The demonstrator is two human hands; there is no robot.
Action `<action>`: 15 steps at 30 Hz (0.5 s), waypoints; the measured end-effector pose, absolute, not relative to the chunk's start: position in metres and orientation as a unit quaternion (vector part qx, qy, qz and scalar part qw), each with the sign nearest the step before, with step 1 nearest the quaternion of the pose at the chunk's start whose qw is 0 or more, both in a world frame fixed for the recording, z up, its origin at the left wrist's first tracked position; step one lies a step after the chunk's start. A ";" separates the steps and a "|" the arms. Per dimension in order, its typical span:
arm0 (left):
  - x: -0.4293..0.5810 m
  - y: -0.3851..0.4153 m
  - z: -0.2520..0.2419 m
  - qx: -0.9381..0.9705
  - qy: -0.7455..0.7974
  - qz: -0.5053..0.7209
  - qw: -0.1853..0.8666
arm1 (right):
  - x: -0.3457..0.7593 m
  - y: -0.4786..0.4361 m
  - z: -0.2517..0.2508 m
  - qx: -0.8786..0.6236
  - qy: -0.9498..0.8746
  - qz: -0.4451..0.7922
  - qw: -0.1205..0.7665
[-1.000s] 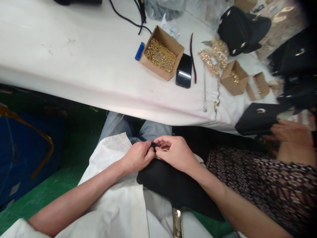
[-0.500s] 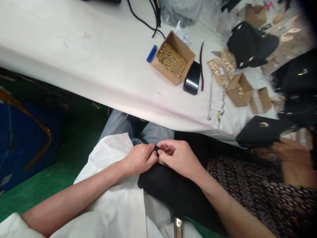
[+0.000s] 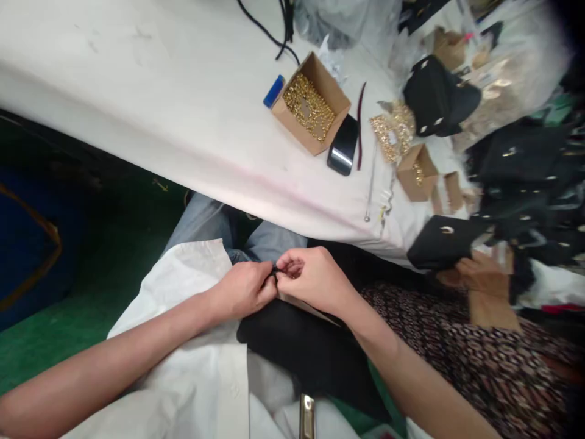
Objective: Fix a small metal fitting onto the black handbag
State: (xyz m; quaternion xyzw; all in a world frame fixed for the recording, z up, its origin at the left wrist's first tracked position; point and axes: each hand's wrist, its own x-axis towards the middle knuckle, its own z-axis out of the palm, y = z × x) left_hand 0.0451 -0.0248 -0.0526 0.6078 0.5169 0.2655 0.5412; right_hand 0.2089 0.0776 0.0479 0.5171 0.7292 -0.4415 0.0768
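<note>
My left hand (image 3: 244,288) and my right hand (image 3: 311,277) meet over my lap, below the table edge. Both pinch a small black part (image 3: 275,271) between thumb and fingertips; its shape is too small to make out. Under the hands a black bag (image 3: 301,350) lies across my white shirt and jeans. A gold metal clasp (image 3: 307,416) shows at the bag's lower edge.
A white table (image 3: 173,110) carries a cardboard box of gold fittings (image 3: 308,103), a blue lighter (image 3: 274,91), a black phone (image 3: 342,145), smaller boxes (image 3: 415,172) and black bags (image 3: 436,97). A person in a patterned garment sits at my right, with a hand (image 3: 475,268) on a black bag (image 3: 441,242).
My hands stay together on the small black part, fingers shifting slightly. The view has swung left and down. The neighbour's hand has moved on their black bag.
</note>
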 end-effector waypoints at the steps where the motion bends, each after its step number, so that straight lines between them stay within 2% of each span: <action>1: 0.045 -0.024 -0.053 0.608 0.523 0.259 0.538 | 0.209 0.077 0.045 0.526 0.717 -0.453 0.069; 15: 0.037 -0.030 -0.049 0.660 0.535 0.221 0.480 | 0.207 0.073 0.030 0.571 0.615 -0.541 0.055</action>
